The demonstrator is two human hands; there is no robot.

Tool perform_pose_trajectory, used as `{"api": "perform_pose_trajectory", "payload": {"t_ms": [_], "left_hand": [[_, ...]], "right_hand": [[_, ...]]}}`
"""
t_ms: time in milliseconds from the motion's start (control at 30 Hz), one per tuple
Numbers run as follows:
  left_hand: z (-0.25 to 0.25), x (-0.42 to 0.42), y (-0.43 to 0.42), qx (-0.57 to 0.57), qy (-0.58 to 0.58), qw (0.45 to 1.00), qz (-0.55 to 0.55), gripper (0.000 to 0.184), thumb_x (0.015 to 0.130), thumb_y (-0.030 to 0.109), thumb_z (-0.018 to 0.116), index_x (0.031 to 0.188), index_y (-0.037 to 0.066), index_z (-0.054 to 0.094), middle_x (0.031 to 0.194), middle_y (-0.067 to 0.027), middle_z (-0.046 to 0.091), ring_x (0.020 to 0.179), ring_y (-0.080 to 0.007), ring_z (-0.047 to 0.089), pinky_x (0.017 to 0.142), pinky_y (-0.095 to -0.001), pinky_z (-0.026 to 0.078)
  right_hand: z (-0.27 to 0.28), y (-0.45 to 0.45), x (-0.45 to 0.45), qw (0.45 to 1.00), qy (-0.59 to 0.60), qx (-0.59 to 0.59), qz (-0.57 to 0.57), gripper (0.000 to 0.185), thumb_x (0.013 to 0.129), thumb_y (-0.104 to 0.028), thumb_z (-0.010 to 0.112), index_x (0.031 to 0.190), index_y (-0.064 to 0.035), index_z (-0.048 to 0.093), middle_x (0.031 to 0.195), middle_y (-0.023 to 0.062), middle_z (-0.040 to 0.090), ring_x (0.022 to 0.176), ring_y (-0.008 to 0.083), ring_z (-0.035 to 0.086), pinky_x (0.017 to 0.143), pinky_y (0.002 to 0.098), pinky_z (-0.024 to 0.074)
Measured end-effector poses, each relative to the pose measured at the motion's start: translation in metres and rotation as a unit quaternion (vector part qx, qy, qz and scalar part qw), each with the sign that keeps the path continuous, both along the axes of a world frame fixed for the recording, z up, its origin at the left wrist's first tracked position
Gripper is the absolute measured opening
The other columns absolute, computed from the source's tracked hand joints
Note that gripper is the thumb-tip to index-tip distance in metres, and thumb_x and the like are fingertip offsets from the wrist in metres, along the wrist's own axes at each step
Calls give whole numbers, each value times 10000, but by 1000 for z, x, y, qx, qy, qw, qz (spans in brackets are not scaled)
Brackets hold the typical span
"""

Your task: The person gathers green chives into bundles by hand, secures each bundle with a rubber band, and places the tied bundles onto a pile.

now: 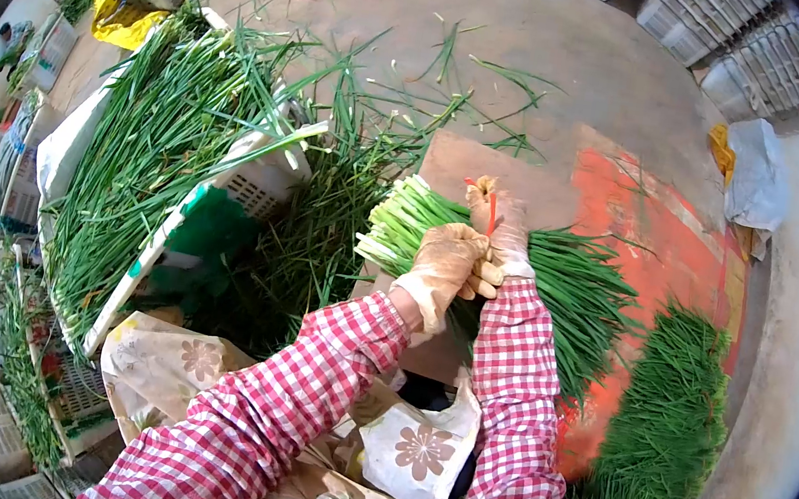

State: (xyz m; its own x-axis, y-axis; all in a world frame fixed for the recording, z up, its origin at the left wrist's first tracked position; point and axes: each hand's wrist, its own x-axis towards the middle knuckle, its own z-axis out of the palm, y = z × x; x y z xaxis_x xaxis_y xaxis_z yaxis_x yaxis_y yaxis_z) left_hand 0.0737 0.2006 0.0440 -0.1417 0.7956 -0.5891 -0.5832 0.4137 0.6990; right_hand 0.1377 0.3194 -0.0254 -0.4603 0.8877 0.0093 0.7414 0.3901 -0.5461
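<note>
A bundle of garlic chives (406, 218) lies across a brown board in front of me, pale stem ends to the left and green leaves (585, 284) to the right. Both of my hands wear stained, light-coloured gloves and meet over the middle of the bundle. My left hand (443, 265) is closed, its fingertips pinched at the lower end of a red tie (492, 211). Just beyond it, my right hand (504, 225) reaches over the bundle, closed on the upper part of the tie. The underside of the bundle is hidden.
To the left, a tilted white crate (253, 175) holds a large heap of loose chives (161, 147). Loose leaves (364, 134) litter the floor. More chives (665, 416) lie at the right on a red sheet (617, 208). Stacked crates (765, 76) stand by the wall.
</note>
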Motion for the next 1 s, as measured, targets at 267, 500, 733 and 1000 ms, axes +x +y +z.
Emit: {"api": "perform_pose_trajectory", "payload": {"t_ms": [267, 500, 733, 1000], "left_hand": [[-13, -8, 14, -19, -30, 999, -4, 171, 931, 155, 502, 900, -10, 534, 769, -189, 675, 517, -213, 640, 371, -251, 461], [-12, 8, -22, 123, 37, 991, 40, 165, 948, 161, 494, 896, 10, 538, 723, -130, 668, 531, -159, 633, 430, -217, 471], [-24, 15, -53, 201, -49, 978, 16, 184, 938, 202, 537, 939, 20, 558, 734, -78, 647, 606, -137, 620, 556, -221, 493], [-37, 17, -58, 230, -96, 969, 3, 211, 888, 219, 619, 957, 22, 590, 748, -51, 642, 610, -129, 602, 557, -228, 477]], "right_hand": [[3, -7, 6, 992, 105, -73, -6, 217, 830, -258, 639, 989, -111, 636, 875, 139, 662, 802, 323, 642, 701, 397, 498], [21, -10, -8, 895, 442, 25, -59, 344, 964, -221, 494, 1261, -49, 517, 1138, 56, 606, 1060, 153, 555, 906, 308, 431], [86, -37, -13, 968, -1, -113, 223, 720, 786, -509, 657, 1302, -37, 485, 1257, 153, 559, 1165, 251, 536, 969, 351, 405], [113, -63, -43, 939, -233, 61, 244, 756, 618, -413, 783, 1237, -46, 549, 1009, 162, 633, 971, 330, 595, 894, 403, 438]]}}
